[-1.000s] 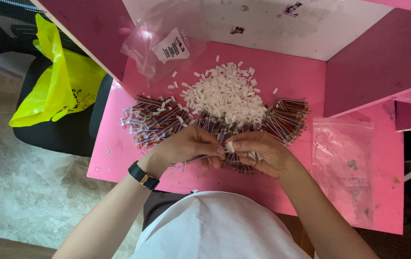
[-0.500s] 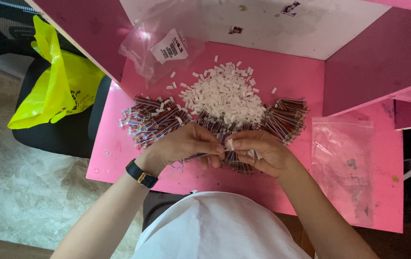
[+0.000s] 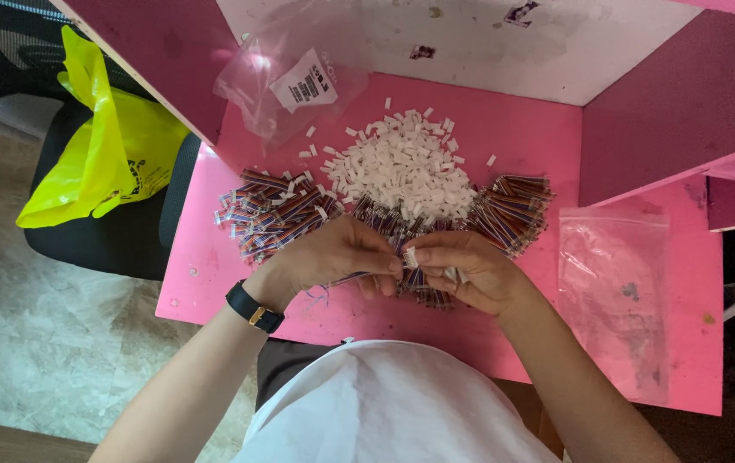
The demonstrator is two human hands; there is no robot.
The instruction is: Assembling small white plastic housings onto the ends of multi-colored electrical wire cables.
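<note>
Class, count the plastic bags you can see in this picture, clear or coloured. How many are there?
3. A clear labelled bag at the back left of the pink table, a clear flat bag at the table's right, and a yellow bag on the chair.

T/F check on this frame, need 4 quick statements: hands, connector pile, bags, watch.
1. Both hands meet over the pink table, left hand and right hand pinching a small white connector between them. True.
2. The pile of white connectors sits inside a metal tray. False: it lies loose on the table.
3. A yellow bag lies on the chair to the left of the table. True.
4. The watch is on the right wrist. False: it is on the left wrist.
</note>
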